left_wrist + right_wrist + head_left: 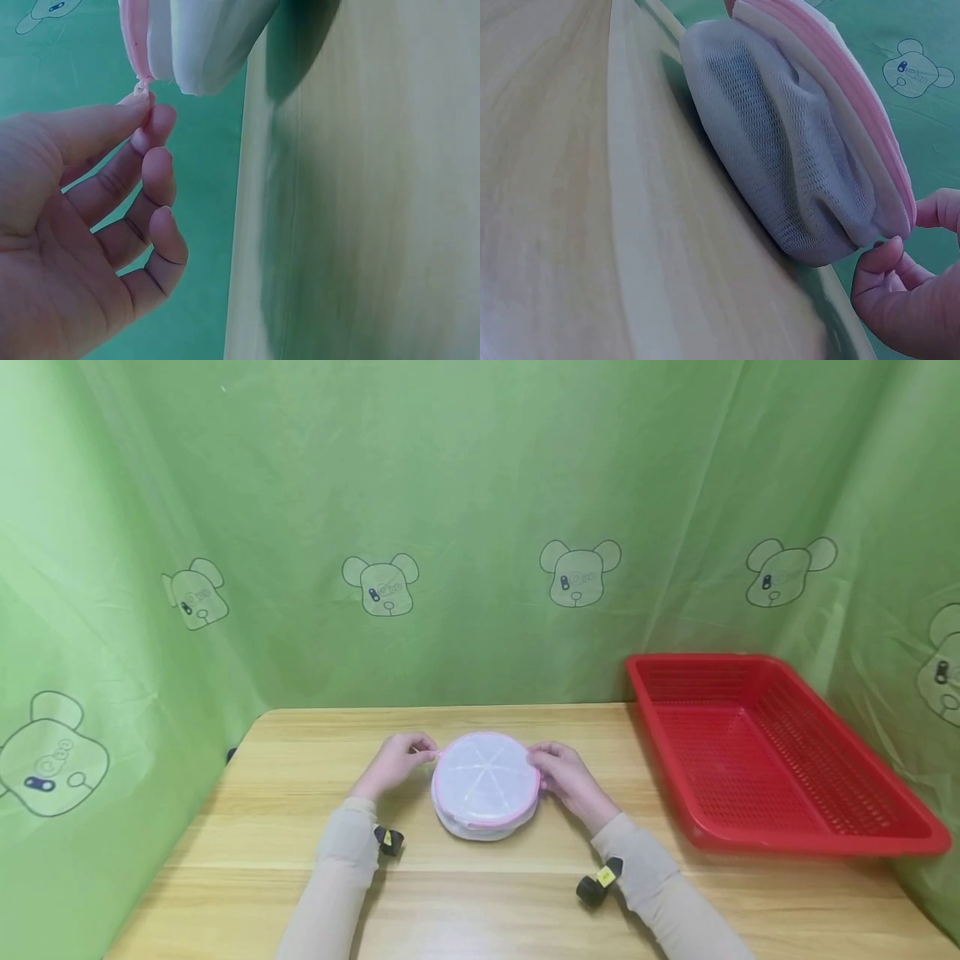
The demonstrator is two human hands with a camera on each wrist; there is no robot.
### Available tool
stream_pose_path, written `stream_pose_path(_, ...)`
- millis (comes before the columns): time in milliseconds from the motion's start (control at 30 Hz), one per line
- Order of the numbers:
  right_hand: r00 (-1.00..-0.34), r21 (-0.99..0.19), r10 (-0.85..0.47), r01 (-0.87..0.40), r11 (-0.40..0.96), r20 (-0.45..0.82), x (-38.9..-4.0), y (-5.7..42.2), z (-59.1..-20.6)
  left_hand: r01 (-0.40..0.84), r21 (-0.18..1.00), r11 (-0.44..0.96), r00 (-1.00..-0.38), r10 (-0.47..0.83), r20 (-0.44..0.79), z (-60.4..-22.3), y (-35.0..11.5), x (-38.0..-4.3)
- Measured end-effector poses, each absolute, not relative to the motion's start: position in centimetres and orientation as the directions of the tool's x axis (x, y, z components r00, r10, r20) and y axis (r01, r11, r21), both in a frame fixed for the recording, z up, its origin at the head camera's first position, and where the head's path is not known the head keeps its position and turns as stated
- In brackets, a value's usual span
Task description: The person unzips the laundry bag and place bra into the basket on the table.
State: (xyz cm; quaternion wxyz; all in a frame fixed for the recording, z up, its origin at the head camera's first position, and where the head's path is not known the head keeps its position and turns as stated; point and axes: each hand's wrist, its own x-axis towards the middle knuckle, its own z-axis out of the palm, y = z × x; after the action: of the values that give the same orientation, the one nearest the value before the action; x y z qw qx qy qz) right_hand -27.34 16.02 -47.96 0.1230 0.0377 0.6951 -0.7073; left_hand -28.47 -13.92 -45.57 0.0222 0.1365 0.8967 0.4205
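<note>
A round white mesh laundry bag [487, 777] with a pink zipper [855, 82] around its upper rim is on the table in the head view. Thumb and index finger of my left hand [397, 764] pinch the small pink zipper pull [142, 88] at the bag's left side; the other fingers curl loosely in the left wrist view. On the opposite side, my right hand [568, 777] pinches the bag's rim between thumb and fingers. Soft folds run down the mesh side wall [780, 142] in the right wrist view.
A large red plastic basket [675, 777] with perforated walls stands on the right of the wooden table [465, 902]. Green curtains [480, 485] printed with bear heads hang behind the table and along both sides.
</note>
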Motion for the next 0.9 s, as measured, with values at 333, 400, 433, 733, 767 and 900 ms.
stream_pose_path(333, -0.969, -0.974, -0.107, 0.225, 0.007, -0.224, -27.3, 15.9, -48.0, 0.216, 0.775, 0.594, -0.965, 0.251, 0.077, -46.0, -13.2, -29.6)
stream_pose_path(400, -0.968, -0.974, -0.107, 0.226, 0.005, -0.225, -27.3, 15.9, -47.9, 0.219, 0.772, 0.597, -0.965, 0.251, 0.079, -46.0, -13.0, -29.9)
stream_pose_path(433, -0.968, -0.974, -0.108, 0.225, 0.006, -0.225, -27.3, 15.9, -47.9, 0.218, 0.771, 0.598, -0.965, 0.251, 0.078, -45.9, -12.9, -30.1)
stream_pose_path(733, -0.961, -0.974, -0.162, 0.226, 0.008, -0.224, -27.4, 15.9, -48.1, 0.206, 0.77, 0.604, -0.965, 0.256, 0.057, -45.1, -11.9, -30.5)
stream_pose_path(767, -0.96, -0.974, -0.17, 0.226, 0.007, -0.224, -27.4, 15.9, -48.1, 0.21, 0.767, 0.606, -0.964, 0.261, 0.058, -45.1, -11.8, -30.5)
stream_pose_path(900, -0.954, -0.974, -0.195, 0.227, 0.015, -0.226, -27.3, 15.9, -48.2, 0.223, 0.759, 0.612, -0.96, 0.275, 0.06, -44.8, -11.6, -30.6)
